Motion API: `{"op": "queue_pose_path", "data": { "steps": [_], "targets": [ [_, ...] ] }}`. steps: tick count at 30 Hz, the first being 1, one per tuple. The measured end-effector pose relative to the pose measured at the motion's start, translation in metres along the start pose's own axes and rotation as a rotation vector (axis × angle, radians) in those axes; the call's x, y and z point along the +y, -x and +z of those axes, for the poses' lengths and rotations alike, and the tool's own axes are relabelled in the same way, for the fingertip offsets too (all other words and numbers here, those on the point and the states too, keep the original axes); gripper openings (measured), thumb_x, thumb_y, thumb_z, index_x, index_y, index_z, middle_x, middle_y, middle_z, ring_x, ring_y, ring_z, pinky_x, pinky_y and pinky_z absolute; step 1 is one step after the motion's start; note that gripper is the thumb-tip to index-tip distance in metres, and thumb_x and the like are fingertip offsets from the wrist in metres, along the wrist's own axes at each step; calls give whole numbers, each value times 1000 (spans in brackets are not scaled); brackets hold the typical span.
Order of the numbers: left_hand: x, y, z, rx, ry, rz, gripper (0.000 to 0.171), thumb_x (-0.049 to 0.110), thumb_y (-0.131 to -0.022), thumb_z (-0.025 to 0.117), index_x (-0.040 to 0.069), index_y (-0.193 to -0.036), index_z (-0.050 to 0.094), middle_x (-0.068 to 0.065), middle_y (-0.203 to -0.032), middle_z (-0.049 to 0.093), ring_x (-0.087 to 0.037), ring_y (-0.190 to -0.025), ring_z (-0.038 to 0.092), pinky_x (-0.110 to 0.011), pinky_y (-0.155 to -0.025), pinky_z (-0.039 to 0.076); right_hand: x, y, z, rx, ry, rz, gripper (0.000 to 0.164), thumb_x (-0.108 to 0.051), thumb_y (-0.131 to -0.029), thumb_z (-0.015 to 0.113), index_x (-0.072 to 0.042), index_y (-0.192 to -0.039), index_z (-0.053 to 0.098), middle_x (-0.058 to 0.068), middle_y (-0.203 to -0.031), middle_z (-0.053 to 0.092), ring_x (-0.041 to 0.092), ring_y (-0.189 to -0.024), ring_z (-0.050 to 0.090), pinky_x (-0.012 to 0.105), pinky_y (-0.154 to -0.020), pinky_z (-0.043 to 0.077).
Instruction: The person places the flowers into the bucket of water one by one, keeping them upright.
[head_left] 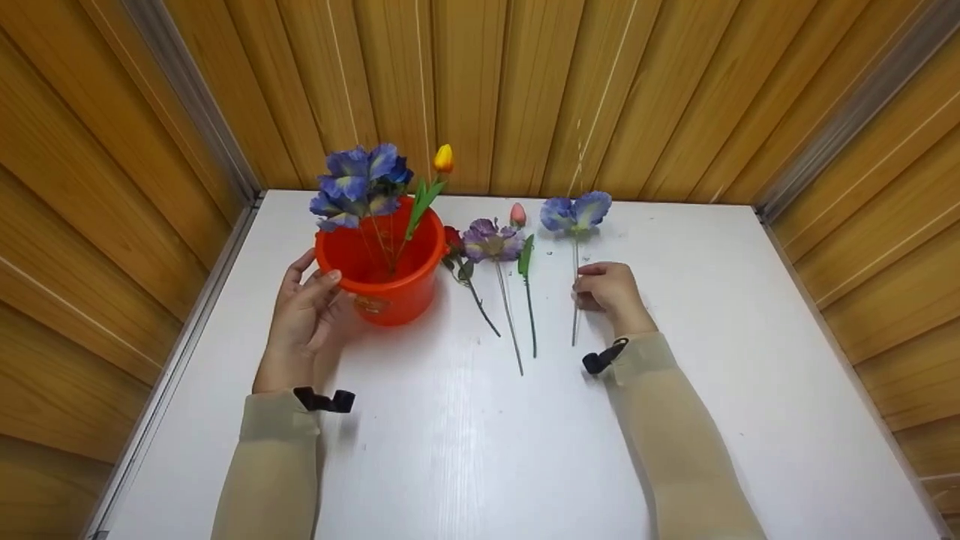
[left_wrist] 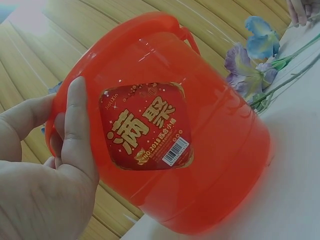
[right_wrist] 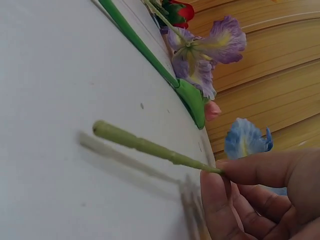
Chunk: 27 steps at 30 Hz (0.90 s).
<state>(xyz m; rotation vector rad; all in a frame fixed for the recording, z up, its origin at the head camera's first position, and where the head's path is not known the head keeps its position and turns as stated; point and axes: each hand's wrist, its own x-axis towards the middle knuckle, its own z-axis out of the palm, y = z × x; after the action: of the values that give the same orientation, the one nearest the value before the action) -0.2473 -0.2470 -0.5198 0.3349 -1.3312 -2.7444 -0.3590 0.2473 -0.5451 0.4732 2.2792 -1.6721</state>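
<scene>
An orange-red bucket (head_left: 397,296) stands at the back left of the table, its front label plain in the left wrist view. My left hand (head_left: 304,307) grips its rim at the left side, thumb (left_wrist: 77,125) outside. Inside the bucket lean blue-purple irises (head_left: 352,184) and a yellow-orange tulip (head_left: 444,159). On the right, my right hand (head_left: 611,292) pinches the stem (right_wrist: 145,145) of a blue iris (head_left: 576,212) between thumb and fingers. In the right wrist view the stem's lower end is raised, with its shadow on the table beneath.
Between bucket and right hand lie a red rose (head_left: 453,240), a purple iris (head_left: 493,241) and a pink tulip (head_left: 517,215), stems toward me. Wood-patterned panels (head_left: 495,90) wall the white table (head_left: 450,450) at the back and sides.
</scene>
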Motion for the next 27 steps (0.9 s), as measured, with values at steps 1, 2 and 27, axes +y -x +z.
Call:
{"op": "queue_pose_path", "data": {
  "steps": [1, 2, 27],
  "targets": [
    [0, 0, 0, 2, 2, -2, 67, 2, -105, 77, 24, -160, 47, -14, -151, 59, -17, -100, 79, -29, -84, 72, -1, 1, -2, 1, 0, -7, 46, -1, -100, 75, 3, -146, 68, 3, -100, 74, 10, -81, 75, 24, -75, 69],
    [1, 0, -1, 5, 2, -5, 66, 1, -106, 76, 24, -161, 47, -14, -152, 59, -18, -100, 79, -29, -85, 72, -2, 1, -3, 3, -5, -13, 47, -1, -100, 74, 3, -147, 68, 4, -102, 74, 11, -81, 75, 24, -76, 69],
    [0, -1, 0, 0, 22, -4, 66, -2, -106, 74, 23, -160, 47, -15, -151, 59, -20, -103, 78, -29, -82, 72, -44, 34, -39, 24, -114, -164, 41, 0, -104, 76, -1, -143, 65, -1, -110, 74, 13, -97, 77, 28, -85, 72]
  ]
}}
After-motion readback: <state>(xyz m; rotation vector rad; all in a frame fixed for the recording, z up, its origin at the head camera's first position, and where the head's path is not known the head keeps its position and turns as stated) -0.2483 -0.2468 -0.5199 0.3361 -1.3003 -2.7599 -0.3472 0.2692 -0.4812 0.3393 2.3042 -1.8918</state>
